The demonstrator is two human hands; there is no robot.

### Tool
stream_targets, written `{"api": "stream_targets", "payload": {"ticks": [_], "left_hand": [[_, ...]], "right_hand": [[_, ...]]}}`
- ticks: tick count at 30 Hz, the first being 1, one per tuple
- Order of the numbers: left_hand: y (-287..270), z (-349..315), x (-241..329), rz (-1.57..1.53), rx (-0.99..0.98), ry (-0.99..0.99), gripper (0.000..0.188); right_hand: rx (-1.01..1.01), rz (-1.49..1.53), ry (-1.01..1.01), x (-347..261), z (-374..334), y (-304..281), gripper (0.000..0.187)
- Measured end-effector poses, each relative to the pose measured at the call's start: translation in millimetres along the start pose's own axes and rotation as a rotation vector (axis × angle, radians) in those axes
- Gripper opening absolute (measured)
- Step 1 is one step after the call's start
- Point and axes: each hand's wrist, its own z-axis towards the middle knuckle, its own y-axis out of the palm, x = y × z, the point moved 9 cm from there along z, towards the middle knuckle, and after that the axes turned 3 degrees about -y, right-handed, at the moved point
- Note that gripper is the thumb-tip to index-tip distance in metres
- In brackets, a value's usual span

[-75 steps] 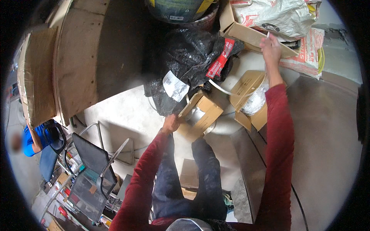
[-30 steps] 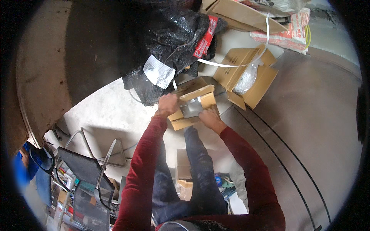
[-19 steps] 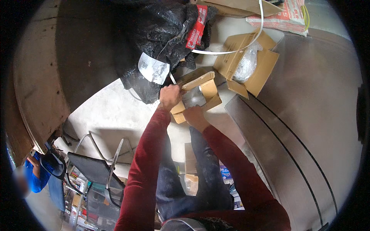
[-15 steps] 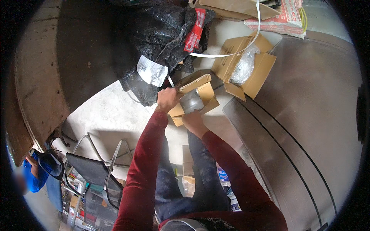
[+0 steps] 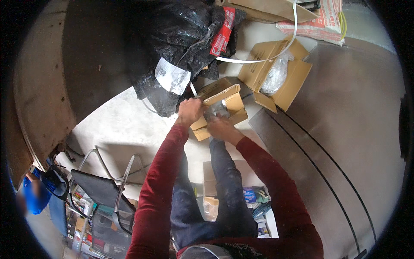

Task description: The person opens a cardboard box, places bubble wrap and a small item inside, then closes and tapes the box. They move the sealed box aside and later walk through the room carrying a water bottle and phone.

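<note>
In front of my legs is an open cardboard box (image 5: pixel 235 103) with its flaps folded out. My left hand (image 5: pixel 189 111) is closed on the box's left edge. Inside the opening sits a greyish item in clear plastic (image 5: pixel 217 108). My right hand (image 5: pixel 222 127) reaches over the near side of the box onto this item; its fingertips are blurred and partly hidden, so their grip does not show. Just beyond the box lies black plastic wrapping (image 5: pixel 172 39) with a white paper sheet (image 5: pixel 172 76) and a red label strip (image 5: pixel 223 31).
A second open carton (image 5: pixel 293 80) holding bubble wrap (image 5: pixel 276 75) stands to the right, beside a large brown panel (image 5: pixel 336 129). A white strap (image 5: pixel 258 60) arches across. At left are a metal-framed chair (image 5: pixel 101 185) and a person in blue (image 5: pixel 34 196). A white sack (image 5: pixel 312 26) lies far right.
My right hand has moved from the near edge of the box farther in over the plastic-covered item. My left hand keeps its hold. The view has shifted slightly.
</note>
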Motion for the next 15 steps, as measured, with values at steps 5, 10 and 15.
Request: {"api": "stream_targets", "payload": {"ticks": [5,10,15], "left_hand": [[-2,0,3,0.018,0.024,0.007,0.042],[1,-5,0,0.007,0.006,0.040,0.040],[-9,1,17,-0.009,-0.104,0.059,0.029]], "right_hand": [[-0.104,-0.345,0.127,55,8,-43,0.017],[0.131,-0.464,-0.016,56,-22,-40,0.022],[-0.083,-0.247,0.564,104,-6,32,0.029]]}}
